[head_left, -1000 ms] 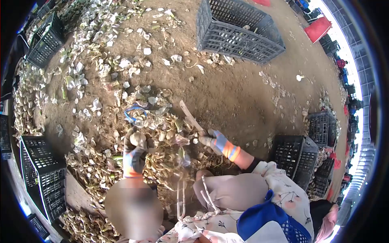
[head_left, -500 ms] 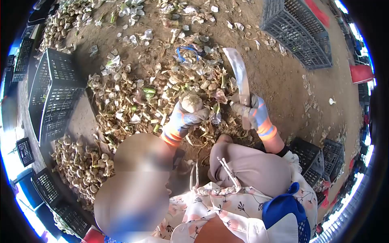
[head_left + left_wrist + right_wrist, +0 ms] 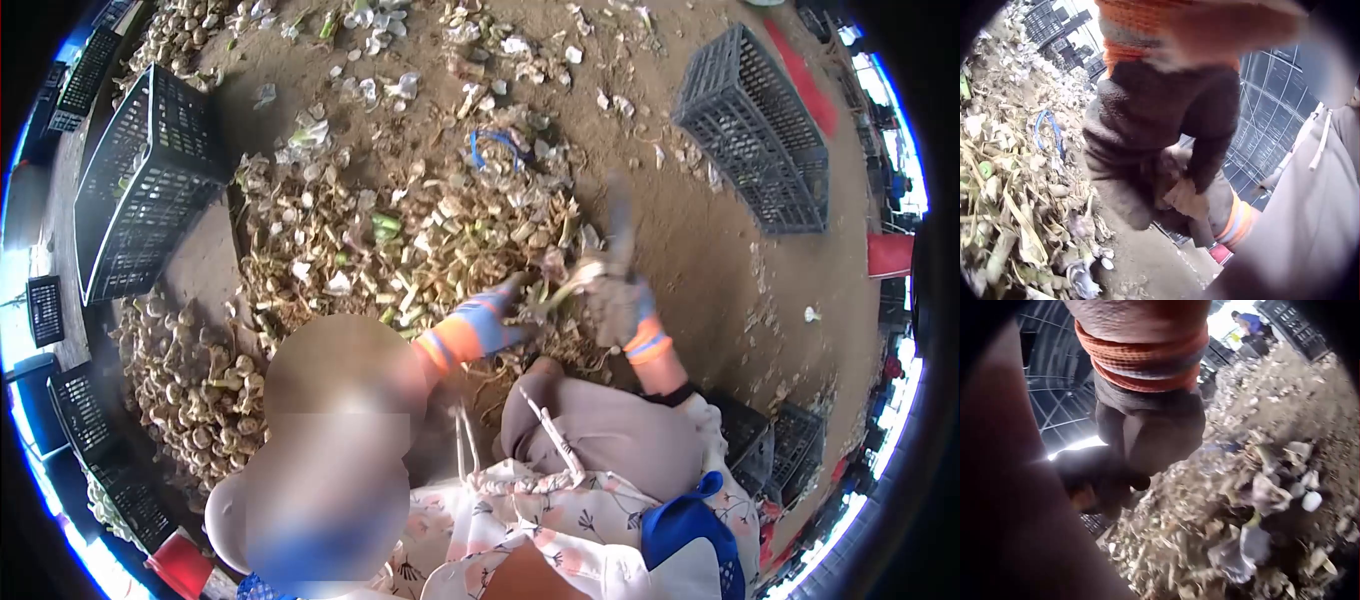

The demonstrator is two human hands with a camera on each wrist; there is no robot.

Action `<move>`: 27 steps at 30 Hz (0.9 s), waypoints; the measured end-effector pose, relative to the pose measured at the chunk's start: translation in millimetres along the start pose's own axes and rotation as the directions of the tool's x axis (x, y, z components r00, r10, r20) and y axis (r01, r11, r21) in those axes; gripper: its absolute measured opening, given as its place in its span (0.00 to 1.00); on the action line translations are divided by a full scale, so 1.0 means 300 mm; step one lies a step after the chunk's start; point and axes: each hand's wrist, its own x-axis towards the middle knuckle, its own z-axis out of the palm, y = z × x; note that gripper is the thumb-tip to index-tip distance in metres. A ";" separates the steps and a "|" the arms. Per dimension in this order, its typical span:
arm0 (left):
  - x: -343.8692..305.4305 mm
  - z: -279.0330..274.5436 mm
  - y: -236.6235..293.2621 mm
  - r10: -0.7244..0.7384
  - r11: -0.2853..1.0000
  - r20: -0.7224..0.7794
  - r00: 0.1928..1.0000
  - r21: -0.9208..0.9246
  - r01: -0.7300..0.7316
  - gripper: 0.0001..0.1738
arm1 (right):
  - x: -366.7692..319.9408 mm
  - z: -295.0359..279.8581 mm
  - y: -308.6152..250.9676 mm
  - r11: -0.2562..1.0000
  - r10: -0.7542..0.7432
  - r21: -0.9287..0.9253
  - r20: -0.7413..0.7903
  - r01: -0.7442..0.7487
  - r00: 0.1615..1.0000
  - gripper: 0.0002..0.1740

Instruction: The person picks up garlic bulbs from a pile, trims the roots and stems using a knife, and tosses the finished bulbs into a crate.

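My left hand (image 3: pixel 490 318), in a dark glove with an orange and blue cuff, has its fingers curled round a garlic (image 3: pixel 1175 155). Most of the garlic is hidden by the glove. A pale garlic stem (image 3: pixel 562 290) runs from the left hand towards the right hand. The right hand (image 3: pixel 615 308), gloved alike, grips a long-bladed knife (image 3: pixel 621 225). Its blade is blurred and points away from me, close beside the stem's far end. In the right wrist view the right hand (image 3: pixel 1147 434) is dark, with curled fingers.
Cut stems and husks (image 3: pixel 440 235) lie heaped before the hands, with a blue loop (image 3: pixel 497 148) on them. Garlic bulbs (image 3: pixel 190 390) are piled at left. Black crates stand at left (image 3: pixel 150 190), upper right (image 3: pixel 755 130) and lower right (image 3: pixel 795 445). My knee (image 3: pixel 600 425) sits below the right hand.
The left hand has moved right, close to the right hand, and its garlic bulb has turned out of sight. The knife has swung more upright over the stem. The head view has turned.
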 end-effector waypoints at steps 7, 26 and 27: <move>-0.056 -0.354 -0.329 -0.057 0.956 -0.835 0.547 -0.203 -0.210 0.24 | 0.155 -0.632 -0.726 0.873 -0.446 -0.081 -0.535 0.482 0.717 0.13; -0.108 -0.885 -0.651 -0.006 0.939 -0.910 0.415 -0.148 -0.310 0.23 | 0.289 -0.553 -0.031 0.945 -0.016 0.271 -0.520 0.184 0.854 0.13; -0.095 -0.848 -0.511 0.055 0.996 -0.929 0.365 0.079 0.052 0.24 | 0.320 -0.616 -0.005 0.972 0.019 0.183 -0.689 0.148 0.724 0.13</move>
